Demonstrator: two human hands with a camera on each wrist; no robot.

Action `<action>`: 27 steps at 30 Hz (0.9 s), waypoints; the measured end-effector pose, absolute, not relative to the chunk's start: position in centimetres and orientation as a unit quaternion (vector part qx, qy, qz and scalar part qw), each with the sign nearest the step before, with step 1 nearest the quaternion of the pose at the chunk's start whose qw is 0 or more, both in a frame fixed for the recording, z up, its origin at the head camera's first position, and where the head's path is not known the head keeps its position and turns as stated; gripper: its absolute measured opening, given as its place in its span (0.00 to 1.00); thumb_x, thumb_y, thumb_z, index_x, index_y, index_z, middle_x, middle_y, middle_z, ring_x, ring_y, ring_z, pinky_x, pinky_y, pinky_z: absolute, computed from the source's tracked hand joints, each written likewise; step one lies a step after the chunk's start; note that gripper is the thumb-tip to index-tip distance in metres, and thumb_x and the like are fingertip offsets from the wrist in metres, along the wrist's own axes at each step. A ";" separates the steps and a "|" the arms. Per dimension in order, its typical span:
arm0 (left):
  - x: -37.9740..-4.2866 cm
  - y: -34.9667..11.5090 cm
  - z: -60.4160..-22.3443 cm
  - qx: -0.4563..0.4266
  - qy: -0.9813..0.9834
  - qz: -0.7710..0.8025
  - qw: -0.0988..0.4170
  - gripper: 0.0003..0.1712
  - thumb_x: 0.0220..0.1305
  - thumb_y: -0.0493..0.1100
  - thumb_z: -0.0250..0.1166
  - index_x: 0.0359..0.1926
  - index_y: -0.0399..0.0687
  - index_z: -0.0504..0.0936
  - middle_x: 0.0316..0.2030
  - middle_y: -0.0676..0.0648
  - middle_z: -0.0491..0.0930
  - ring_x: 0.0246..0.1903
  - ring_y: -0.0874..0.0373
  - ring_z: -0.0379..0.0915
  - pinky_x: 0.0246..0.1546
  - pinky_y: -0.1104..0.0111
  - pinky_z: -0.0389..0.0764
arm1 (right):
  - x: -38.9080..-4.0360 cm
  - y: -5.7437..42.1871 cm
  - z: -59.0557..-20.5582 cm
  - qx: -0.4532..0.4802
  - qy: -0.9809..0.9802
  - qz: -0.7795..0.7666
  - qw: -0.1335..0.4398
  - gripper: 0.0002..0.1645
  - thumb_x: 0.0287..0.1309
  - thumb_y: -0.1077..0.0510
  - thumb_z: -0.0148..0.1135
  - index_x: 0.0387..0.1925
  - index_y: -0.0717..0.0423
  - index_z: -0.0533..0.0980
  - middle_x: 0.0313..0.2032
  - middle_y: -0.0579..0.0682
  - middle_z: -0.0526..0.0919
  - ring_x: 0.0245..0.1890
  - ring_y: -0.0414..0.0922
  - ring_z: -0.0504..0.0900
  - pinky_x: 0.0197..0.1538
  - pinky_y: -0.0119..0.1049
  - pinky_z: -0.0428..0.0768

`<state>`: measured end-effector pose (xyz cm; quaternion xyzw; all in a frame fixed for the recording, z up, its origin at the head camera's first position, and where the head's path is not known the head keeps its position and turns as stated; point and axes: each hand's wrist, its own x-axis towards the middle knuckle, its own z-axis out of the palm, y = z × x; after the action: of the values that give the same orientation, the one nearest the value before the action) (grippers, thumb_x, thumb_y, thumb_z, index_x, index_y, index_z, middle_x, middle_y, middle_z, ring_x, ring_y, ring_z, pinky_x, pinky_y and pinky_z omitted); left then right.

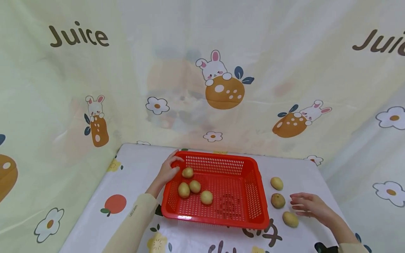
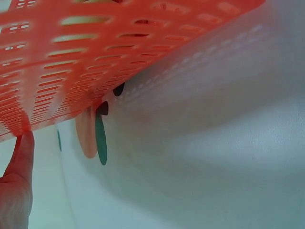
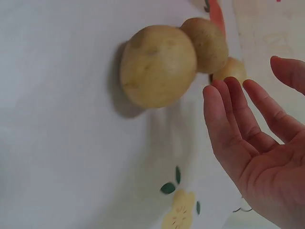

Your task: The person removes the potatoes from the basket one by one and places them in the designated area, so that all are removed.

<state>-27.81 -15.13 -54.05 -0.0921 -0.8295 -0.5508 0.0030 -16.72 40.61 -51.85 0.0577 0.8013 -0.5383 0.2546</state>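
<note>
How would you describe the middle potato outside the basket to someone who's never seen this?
Start at the red basket, then look just past its right side, toward the right hand. The middle potato of a row of three lies there. It looks browner than the yellower far potato and near potato at the row's ends.
</note>
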 end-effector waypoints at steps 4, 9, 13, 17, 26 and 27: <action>-27.9 -15.1 -53.9 -0.093 -0.828 -0.552 0.003 0.17 0.56 0.28 0.55 0.46 0.39 0.81 0.74 0.46 0.56 0.74 0.44 0.48 0.70 0.45 0.54 | -17.1 39.3 -50.9 0.045 0.811 -0.532 0.239 0.33 0.72 0.53 0.52 0.63 0.78 0.61 0.52 0.67 0.79 0.49 0.56 0.83 0.47 0.44 0.84; -28.1 -15.1 -53.7 -0.093 -0.829 -0.551 0.003 0.18 0.56 0.28 0.55 0.46 0.39 0.81 0.75 0.46 0.56 0.74 0.44 0.47 0.70 0.46 0.53 | -17.4 37.4 -49.6 0.018 0.814 -0.534 0.230 0.34 0.72 0.51 0.51 0.64 0.77 0.60 0.55 0.71 0.76 0.51 0.60 0.81 0.48 0.46 0.83; -28.2 -15.1 -53.5 -0.096 -0.830 -0.550 0.003 0.18 0.56 0.27 0.54 0.47 0.37 0.81 0.75 0.46 0.55 0.74 0.44 0.47 0.70 0.47 0.53 | -18.0 35.9 -48.7 0.000 0.815 -0.537 0.218 0.33 0.72 0.51 0.52 0.63 0.76 0.62 0.54 0.69 0.78 0.52 0.61 0.81 0.49 0.48 0.83; -28.3 -15.2 -53.4 -0.106 -0.827 -0.552 0.013 0.18 0.56 0.27 0.53 0.47 0.36 0.81 0.75 0.43 0.55 0.74 0.41 0.47 0.69 0.44 0.53 | -18.8 34.3 -47.9 -0.021 0.815 -0.540 0.206 0.32 0.71 0.51 0.53 0.63 0.74 0.64 0.54 0.65 0.79 0.52 0.60 0.81 0.51 0.51 0.81; -27.9 -15.3 -54.0 -0.115 -0.827 -0.549 0.029 0.17 0.55 0.29 0.54 0.45 0.39 0.82 0.73 0.42 0.58 0.72 0.38 0.49 0.68 0.41 0.55 | -20.2 29.8 -46.3 -0.042 0.799 -0.568 0.193 0.32 0.69 0.51 0.55 0.64 0.71 0.65 0.56 0.69 0.77 0.52 0.61 0.81 0.50 0.52 0.81; -27.9 -15.2 -54.1 -0.110 -0.826 -0.553 0.022 0.17 0.56 0.29 0.54 0.45 0.39 0.82 0.74 0.43 0.57 0.73 0.39 0.48 0.68 0.42 0.55 | -20.4 29.4 -46.3 -0.044 0.800 -0.567 0.192 0.32 0.69 0.51 0.55 0.64 0.72 0.65 0.56 0.69 0.77 0.51 0.61 0.81 0.50 0.51 0.82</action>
<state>-27.87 -15.21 -54.12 -0.1100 -0.8256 -0.5530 0.0217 -20.37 29.36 -46.26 -0.0443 0.7996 -0.5673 0.1920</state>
